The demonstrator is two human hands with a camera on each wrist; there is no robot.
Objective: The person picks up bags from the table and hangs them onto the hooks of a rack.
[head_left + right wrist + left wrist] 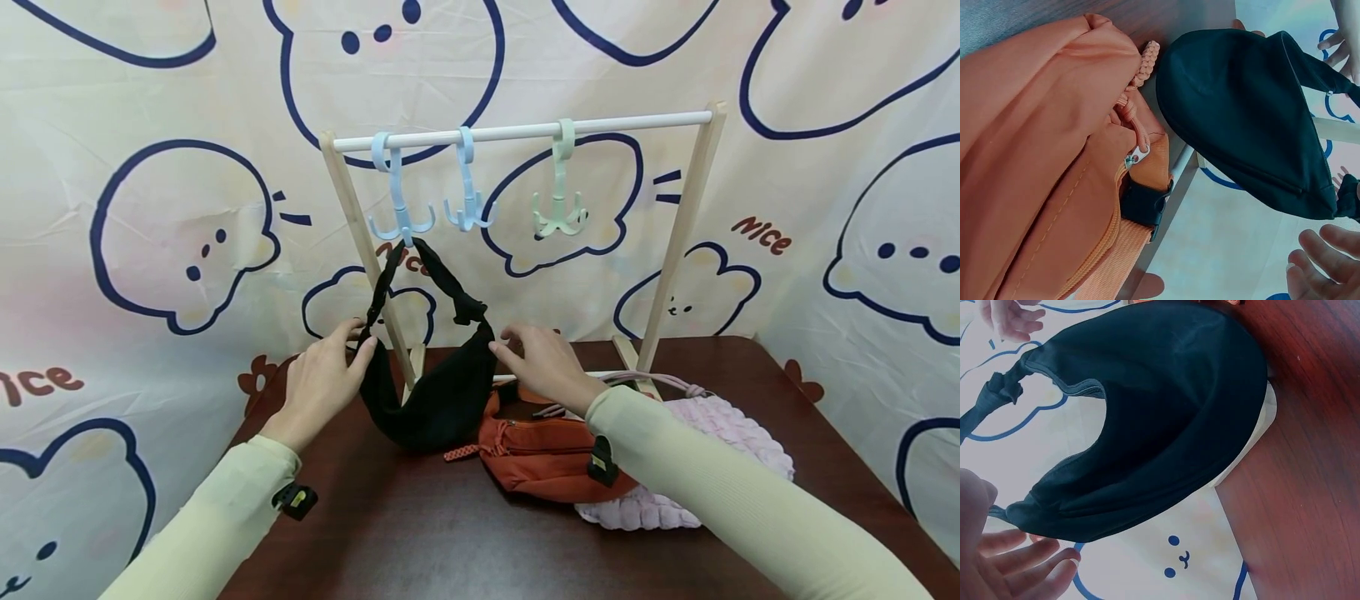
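Note:
A black crescent-shaped shoulder bag point(438, 400) hangs by its strap point(447, 279) from the left light-blue hook hanger point(402, 208). My left hand point(327, 377) is at the bag's left end, thumb and fingertips right beside the strap joint. In the left wrist view its fingers point(1029, 565) are loosely extended under that corner of the bag point(1166, 406). Over at the right end, my right hand point(543, 362) has its fingertips close to the bag's edge. The right wrist view shows these fingers point(1329, 256) relaxed, apart from the bag point(1241, 119), holding nothing.
An orange-red waist bag point(540, 458) lies on the brown table point(390, 517) under my right forearm. Beneath and beside it is a pale pink quilted bag point(738, 433). The wooden rack point(682, 225) also carries another blue hanger point(468, 192) and a green one point(559, 187).

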